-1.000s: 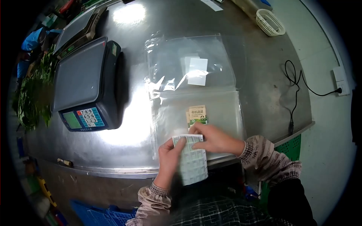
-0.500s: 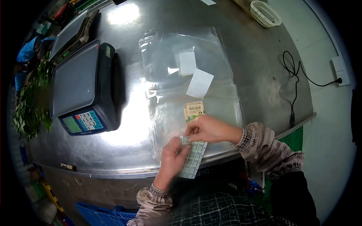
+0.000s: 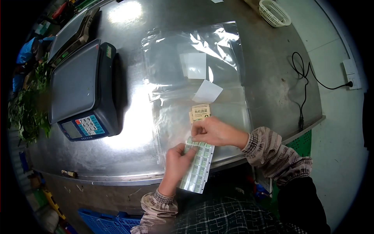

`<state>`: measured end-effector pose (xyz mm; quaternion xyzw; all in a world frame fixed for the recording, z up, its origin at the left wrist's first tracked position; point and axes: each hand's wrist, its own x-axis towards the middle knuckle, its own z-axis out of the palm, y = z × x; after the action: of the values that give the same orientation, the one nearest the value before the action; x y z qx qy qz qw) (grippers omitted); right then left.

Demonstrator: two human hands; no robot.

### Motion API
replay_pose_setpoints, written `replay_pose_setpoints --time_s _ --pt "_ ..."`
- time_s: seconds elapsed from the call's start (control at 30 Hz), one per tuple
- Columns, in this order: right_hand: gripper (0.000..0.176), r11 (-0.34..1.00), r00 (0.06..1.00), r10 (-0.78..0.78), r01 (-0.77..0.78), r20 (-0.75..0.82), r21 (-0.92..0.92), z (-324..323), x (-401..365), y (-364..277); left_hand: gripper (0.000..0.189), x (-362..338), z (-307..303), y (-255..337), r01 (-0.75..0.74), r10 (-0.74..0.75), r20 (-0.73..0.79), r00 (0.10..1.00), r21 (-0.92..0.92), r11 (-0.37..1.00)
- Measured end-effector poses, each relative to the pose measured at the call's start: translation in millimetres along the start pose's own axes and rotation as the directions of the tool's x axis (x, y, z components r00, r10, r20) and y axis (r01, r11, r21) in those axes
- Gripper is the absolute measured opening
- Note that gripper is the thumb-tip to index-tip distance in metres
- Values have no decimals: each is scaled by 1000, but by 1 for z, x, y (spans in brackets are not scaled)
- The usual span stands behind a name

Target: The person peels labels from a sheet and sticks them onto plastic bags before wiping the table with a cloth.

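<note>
Green-label sheet (image 3: 198,169) spans the counter's (image 3: 269,97) near edge, long axis running from the right hand (image 3: 217,132) toward the body; left hand (image 3: 177,163) pinches its side; right fingers close at its far end (anything between them, cannot tell).

The pale sheet (image 3: 199,167) has rows of little green squares. It is long and shiny. It is held slanted, low in the middle of the frame, with its top leaning right.
</note>
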<state>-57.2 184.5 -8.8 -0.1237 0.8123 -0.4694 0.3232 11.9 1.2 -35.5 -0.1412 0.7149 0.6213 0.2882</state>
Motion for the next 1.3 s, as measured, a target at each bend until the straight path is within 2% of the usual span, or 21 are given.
replay_pose_setpoints --time_s 0.03,0.13,0.23,0.33,0.4,0.43,0.53,0.6,0.67,0.7,0.73,0.8,0.83,0.93,0.97,1.03,1.07,1.1,1.13,1.27,1.3 --pt "17 1000 1000 -1 1 -3 0 1 0 2 24 0 0 1 31 -30 16 999 -37 999" --pt "15 973 999 40 -32 -32 230 9 -1 24 26 3 -2 -5 15 -15 36 999 4 1000" --pt "13 808 921 338 -178 -194 562 7 -3 35 24 -2 -10 5 5 -7 46 999 32 999" --pt "14 792 832 375 -59 -409 607 14 5 45 23 -6 -15 3 -230 223 164 961 25 973" --pt "17 966 790 219 -95 -573 239 25 8 60 23 -2 -16 -4 -261 237 259 936 61 963" --pt "18 993 768 114 -116 -630 38 27 12 61 23 3 -16 -19 -293 268 273 924 54 955" --pt "25 936 833 73 -247 -549 -250 -31 -19 42 24 2 -18 -24 -314 289 240 927 70 947" --pt "25 949 857 -185 29 -481 -313 33 -22 90 24 1 -13 -18 -304 284 192 939 83 949" --pt "24 930 877 -274 136 -396 -342 58 -28 95 25 -8 -20 -5 -139 131 283 950 9 990" --pt "22 926 907 -250 122 -339 -357 53 -31 73 25 -10 -27 1 -55 57 319 946 -16 998" --pt "20 922 937 -223 112 -270 -371 50 -32 60 26 -19 -30 0 -330 284 400 871 52 942" --pt "19 956 960 -185 126 -210 -263 37 -34 53 22 -39 -27 9 -348 302 577 759 -32 937" --pt "19 975 977 -139 107 -162 -193 28 -35 45 26 -40 -26 14 -353 225 631 743 83 932" --pt "20 996 999 -31 29 -19 -81 7 -27 35 25 -19 -22 -3 -511 424 376 824 170 843" --pt "21 998 1000 5 -3 29 -60 -1 -24 33 21 -18 -19 1 -391 342 301 890 117 913" --pt "22 975 997 27 -11 70 -221 -17 -8 39 19 -6 -18 -25 -509 447 290 846 193 839" --pt "22 979 979 -2 -39 -204 -199 -54 10 28 18 0 -18 -34 -566 501 285 817 234 791" --pt "21 985 886 -31 -52 -462 -165 -90 27 6 15 -3 -15 -33 -532 474 272 838 210 820" --pt "21 992 732 -74 -18 -677 -128 -138 35 -17 15 -6 -12 -33 -510 457 259 851 202 836" --pt "23 914 480 -323 381 -816 -138 -129 1 -93 16 -10 -10 -25 -471 433 204 878 204 858" --pt "16 911 671 -183 390 -718 133 -90 -1 -65 16 -9 -8 -24 -469 438 181 880 199 860"
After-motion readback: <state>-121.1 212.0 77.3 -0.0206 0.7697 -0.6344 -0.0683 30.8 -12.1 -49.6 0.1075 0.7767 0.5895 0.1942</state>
